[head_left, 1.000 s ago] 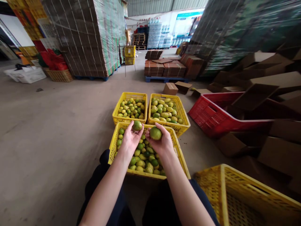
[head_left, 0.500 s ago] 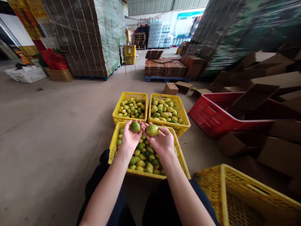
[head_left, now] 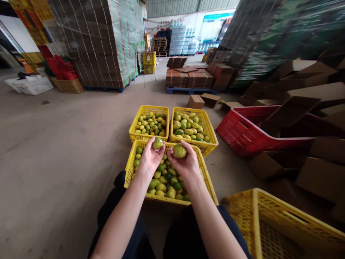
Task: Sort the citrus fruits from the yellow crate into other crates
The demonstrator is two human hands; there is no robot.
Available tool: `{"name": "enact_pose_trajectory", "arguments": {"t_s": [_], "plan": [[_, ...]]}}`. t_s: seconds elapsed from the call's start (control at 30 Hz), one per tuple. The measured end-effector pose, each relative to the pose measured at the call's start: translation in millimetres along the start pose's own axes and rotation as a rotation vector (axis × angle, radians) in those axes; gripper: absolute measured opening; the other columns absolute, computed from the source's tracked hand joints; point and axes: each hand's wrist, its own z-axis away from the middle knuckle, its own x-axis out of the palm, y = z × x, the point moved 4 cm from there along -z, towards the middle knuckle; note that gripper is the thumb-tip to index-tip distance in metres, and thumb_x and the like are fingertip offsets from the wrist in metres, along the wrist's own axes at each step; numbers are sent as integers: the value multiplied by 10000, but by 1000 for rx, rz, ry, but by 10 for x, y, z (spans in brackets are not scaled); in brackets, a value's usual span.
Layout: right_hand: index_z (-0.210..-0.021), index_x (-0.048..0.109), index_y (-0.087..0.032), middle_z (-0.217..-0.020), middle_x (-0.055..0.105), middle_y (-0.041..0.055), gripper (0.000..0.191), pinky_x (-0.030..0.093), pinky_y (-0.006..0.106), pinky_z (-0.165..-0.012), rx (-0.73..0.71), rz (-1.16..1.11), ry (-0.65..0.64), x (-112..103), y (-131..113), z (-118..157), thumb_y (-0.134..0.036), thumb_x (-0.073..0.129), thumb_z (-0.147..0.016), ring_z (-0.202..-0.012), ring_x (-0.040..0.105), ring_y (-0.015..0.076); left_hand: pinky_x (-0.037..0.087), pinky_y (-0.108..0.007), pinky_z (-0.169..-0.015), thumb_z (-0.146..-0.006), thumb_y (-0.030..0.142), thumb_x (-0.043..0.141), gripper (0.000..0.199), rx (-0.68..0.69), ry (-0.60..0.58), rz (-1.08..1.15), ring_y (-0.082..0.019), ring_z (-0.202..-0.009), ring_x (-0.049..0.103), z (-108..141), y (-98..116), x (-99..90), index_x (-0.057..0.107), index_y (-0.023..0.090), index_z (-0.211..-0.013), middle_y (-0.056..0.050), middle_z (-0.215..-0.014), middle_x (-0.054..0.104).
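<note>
My left hand holds a small green-yellow lemon, its fingers curled around the fruit with the palm turned up. In my right hand sits a larger green-yellow lemon, gripped between thumb and fingers. Both hands are above the near yellow crate, a little apart from each other. Loose green and yellow lemons fill that crate, partly hidden by my forearms.
Beyond stand two yellow crates, a left one and a right one, both with similar fruit. A red crate with cardboard lies to the right. Another yellow crate is at lower right. Flattened cartons rest on a pallet behind.
My hands have moved slightly apart, the right one shifting right. Both fruits have turned in the fingers, and the left one sits a bit higher. The crates have not moved.
</note>
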Motion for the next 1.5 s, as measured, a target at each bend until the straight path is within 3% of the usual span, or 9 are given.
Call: {"name": "enact_pose_trajectory", "arguments": {"t_s": [0.2,0.37,0.47,0.6,0.7,0.9,1.2,1.33,1.5], "plan": [[-739,579,-173,-659,636,25,43,551,220,-564,-13,24,-39,20,7,25,-134,569,-727,-610,615,126,449,-172,-446,-752,176,584,75,-1,18,-17,-78,-471,481,23,14,-31,521,147,-723,0,-579,517],[-861,609,-172,-803,680,87,220,579,401,-689,28,-13,-180,21,5,24,-189,522,-659,-751,660,221,527,-184,-591,-750,56,524,98,29,-24,58,-99,-613,601,32,23,-32,580,108,-812,-28,-690,611],[-881,615,-164,-789,683,89,284,571,434,-727,50,-28,-230,22,5,17,-152,505,-619,-783,664,238,529,-162,-607,-781,43,525,88,9,-54,52,-93,-640,618,17,13,-22,592,84,-819,-43,-707,629],[-829,623,-149,-764,690,85,171,579,373,-677,56,18,-168,22,9,16,-147,534,-683,-742,666,218,515,-144,-551,-807,139,578,78,-7,-38,78,-74,-574,592,10,16,-31,561,110,-737,-15,-636,593],[-753,606,-146,-705,681,70,52,575,315,-607,48,34,-109,35,13,29,-173,564,-739,-664,651,186,550,-210,-581,-820,211,520,119,17,-44,133,-118,-625,613,26,39,-46,562,117,-760,-44,-673,605],[-721,569,-161,-584,612,1,43,532,218,-507,22,18,-2,25,8,44,-139,604,-732,-543,589,123,581,-315,-688,-819,158,388,200,42,-39,139,-194,-782,648,15,48,-79,571,84,-857,-99,-735,624],[-840,618,-131,-785,687,109,205,575,418,-688,53,-17,-253,41,21,25,-162,515,-666,-755,667,235,545,-195,-622,-855,166,520,94,65,-76,-8,-130,-686,638,-24,44,-26,585,98,-849,-81,-756,641],[-808,618,-124,-762,690,97,113,578,349,-653,35,25,-208,25,23,7,-173,573,-716,-719,664,208,514,-166,-552,-827,141,560,32,38,-59,51,-92,-598,600,-17,42,-49,570,116,-810,-34,-689,604],[-708,574,-154,-598,610,28,59,516,197,-487,48,13,-126,15,39,5,-185,597,-753,-531,577,115,518,-161,-573,-820,119,563,7,-15,-48,112,-74,-589,584,-1,20,-47,565,114,-816,-15,-678,583]]}}
